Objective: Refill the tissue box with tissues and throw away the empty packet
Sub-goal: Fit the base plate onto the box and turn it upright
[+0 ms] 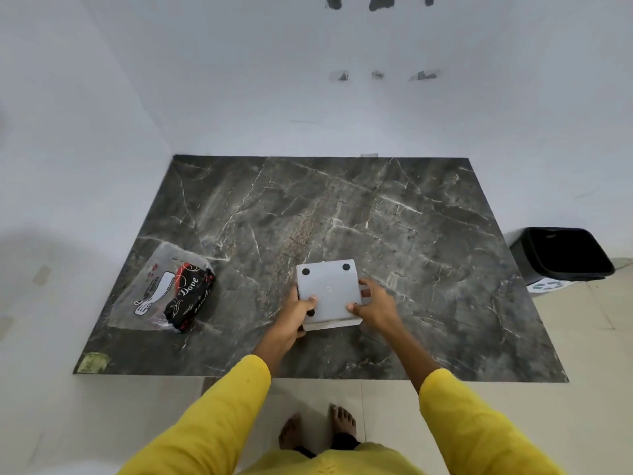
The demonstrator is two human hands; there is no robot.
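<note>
Head view: both your hands clamp the tissue box [328, 291], underside up, near the marble table's [428, 234] front edge; left hand [297, 311] and right hand [373, 303] grip opposite sides. Tissue packet [173, 296] lies well left, nearer your left hand.

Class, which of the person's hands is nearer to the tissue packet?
Left. The left hand grips the tissue box on the side facing the tissue packet; the right hand grips its far side.
</note>
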